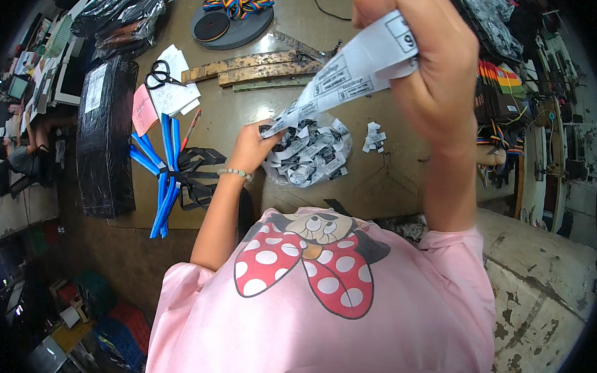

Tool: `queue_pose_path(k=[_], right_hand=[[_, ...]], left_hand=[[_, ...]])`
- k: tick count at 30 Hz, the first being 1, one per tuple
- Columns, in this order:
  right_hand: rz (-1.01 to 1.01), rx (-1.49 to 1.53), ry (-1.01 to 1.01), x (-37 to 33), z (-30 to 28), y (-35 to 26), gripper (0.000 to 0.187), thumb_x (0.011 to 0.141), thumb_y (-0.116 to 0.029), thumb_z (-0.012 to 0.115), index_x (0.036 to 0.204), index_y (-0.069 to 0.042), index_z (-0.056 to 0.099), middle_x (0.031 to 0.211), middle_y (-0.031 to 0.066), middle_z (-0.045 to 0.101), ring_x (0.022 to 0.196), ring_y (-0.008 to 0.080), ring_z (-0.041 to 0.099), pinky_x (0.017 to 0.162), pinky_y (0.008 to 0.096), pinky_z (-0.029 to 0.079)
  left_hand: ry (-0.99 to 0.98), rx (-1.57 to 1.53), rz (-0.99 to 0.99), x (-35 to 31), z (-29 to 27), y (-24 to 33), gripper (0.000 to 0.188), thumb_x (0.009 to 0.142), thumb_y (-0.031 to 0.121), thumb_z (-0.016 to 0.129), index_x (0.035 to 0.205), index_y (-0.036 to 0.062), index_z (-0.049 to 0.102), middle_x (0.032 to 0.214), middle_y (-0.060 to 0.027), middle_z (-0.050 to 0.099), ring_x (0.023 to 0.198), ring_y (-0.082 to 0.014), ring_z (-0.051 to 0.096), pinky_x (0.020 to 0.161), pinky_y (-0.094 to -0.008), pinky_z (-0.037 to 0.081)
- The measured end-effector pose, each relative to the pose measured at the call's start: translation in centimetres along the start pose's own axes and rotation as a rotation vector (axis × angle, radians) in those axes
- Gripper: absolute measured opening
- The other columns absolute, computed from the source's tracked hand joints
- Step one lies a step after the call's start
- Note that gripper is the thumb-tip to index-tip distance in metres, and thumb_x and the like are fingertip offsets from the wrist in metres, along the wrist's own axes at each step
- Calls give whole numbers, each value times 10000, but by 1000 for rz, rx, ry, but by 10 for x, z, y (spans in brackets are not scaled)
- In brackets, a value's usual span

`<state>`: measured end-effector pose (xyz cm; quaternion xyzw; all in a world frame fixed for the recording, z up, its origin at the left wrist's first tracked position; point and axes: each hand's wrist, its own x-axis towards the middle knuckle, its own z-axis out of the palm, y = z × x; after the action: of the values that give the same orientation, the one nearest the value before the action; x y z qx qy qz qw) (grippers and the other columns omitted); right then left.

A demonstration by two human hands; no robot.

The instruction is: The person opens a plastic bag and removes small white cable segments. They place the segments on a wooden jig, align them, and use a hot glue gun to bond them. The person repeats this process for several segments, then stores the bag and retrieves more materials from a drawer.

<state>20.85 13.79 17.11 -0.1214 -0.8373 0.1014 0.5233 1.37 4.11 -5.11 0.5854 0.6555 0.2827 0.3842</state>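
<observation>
A long white printed label strip (345,71) stretches slantwise between my hands. Raised high and close to the camera, my right hand (440,65) is closed around its upper end. Its lower end is pinched in my left hand (250,147), down at the table beside a heap of cut labels (312,153). These small white tags with black print lie in a clear plastic bag, partly behind my left fingers. A few loose labels (375,138) are on the table just right of the heap.
Black-handled scissors (161,76) rest on papers (175,89) at the left. Near them are blue strips (168,180) with black straps and a black wrapped package (105,136). Worn wooden bars (271,70) and a grey webbing roll (249,39) with rainbow strap (237,1) lie farther back.
</observation>
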Motion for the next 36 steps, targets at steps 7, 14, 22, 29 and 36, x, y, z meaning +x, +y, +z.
queue_pose_path(k=[7,14,22,29,36], right_hand=[[118,-550,-31,-4,-50,-5,121,785,-98,639,849,5,627,688,75,580,604,146,528,532,255,410],[790,178,408,-48,-88,42,248,881,-235,620,984,-9,603,606,-62,449,506,36,429,469,168,375],[-1,-940,-22,-68,-122,43,162,836,-190,681,831,-32,648,706,-8,625,564,56,540,490,215,422],[1040,233,124,-76,-140,66,313,887,-286,606,1080,-43,574,580,-48,487,496,23,426,439,182,305],[474,-471,312,-63,-161,65,269,862,-308,637,968,-63,666,570,-62,454,500,33,382,465,191,316]], left_hand=[[66,-18,85,-1,0,-7,207,725,120,677,909,32,641,717,-160,635,645,-276,635,614,-332,478],[25,76,99,9,2,-6,215,725,167,680,904,50,659,695,-171,628,627,-310,617,609,-348,480],[-53,131,9,8,4,-25,268,722,204,688,884,-8,668,733,-207,635,634,-287,636,619,-342,484],[-61,151,35,11,4,-32,273,715,202,687,891,-6,670,728,-212,630,627,-293,630,614,-348,482],[-49,151,39,12,7,-35,301,716,209,692,903,-25,661,724,-218,629,634,-289,634,624,-347,488]])
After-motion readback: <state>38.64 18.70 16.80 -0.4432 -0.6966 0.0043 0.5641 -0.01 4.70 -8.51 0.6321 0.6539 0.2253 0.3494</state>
